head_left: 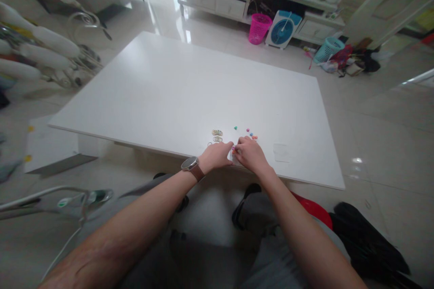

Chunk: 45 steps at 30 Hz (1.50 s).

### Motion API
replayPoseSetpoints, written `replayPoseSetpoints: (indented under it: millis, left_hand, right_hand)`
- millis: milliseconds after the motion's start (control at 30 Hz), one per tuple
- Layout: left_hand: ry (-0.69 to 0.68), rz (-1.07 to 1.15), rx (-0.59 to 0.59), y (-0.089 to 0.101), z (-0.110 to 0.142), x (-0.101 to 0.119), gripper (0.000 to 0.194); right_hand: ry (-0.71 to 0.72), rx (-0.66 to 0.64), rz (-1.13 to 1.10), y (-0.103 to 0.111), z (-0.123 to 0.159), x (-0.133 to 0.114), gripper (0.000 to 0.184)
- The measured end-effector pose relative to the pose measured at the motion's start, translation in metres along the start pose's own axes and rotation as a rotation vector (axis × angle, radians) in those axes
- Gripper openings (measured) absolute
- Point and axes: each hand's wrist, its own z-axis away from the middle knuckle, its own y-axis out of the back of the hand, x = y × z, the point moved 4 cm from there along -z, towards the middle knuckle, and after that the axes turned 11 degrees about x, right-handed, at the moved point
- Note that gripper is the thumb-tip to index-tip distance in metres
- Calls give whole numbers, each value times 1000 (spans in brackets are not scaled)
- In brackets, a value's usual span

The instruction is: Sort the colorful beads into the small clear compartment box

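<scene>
The small pale packet (234, 158) was at the near edge of the table (190, 86), between your two hands. Your left hand (217, 154) had its fingers clamped on it. Your right hand (250, 152) touched the small coloured pieces (233, 149) there; whether its fingers were closed, I cannot tell. Beyond lay the rings (217, 132) and the loose coloured pieces (254, 137).

Beyond the obstructing rings (217, 132) and beads (254, 137), the tabletop (190, 81) stretches wide.
</scene>
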Motion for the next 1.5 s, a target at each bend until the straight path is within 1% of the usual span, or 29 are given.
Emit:
replayPoseSetpoints:
  millis: [200, 333, 500, 600, 833, 1033, 1133, 1267, 1500]
  left_hand:
    - [-10, -4, 18, 0, 0, -1, 45]
    - [-6, -4, 9, 0, 1, -1, 45]
    - [-4, -2, 6, 1, 1, 1, 45]
    - [2, -1, 1, 2, 1, 1, 44]
    - [-2, -7, -5, 2, 1, 1, 45]
    - [8, -3, -19, 3, 2, 1, 46]
    - [3, -4, -18, 3, 1, 1, 45]
    - [1, -6, -21, 3, 0, 1, 44]
    - [10, -2, -12, 3, 1, 1, 47]
  right_hand:
    - [-40, 61, -35, 2, 0, 9, 21]
    - [-31, 33, -51, 0, 1, 11, 21]
    - [-15, 25, -63, -2, 0, 9, 20]
    - [-20, -3, -61, -2, 0, 7, 20]
    - [-74, -37, -18, 0, 1, 7, 22]
    - [-195, -40, -10, -2, 1, 6, 26]
    - [-230, -21, -13, -3, 2, 6, 27]
    - [-233, -4, -24, -5, 3, 5, 27]
    - [-207, -32, -10, -8, 2, 4, 25]
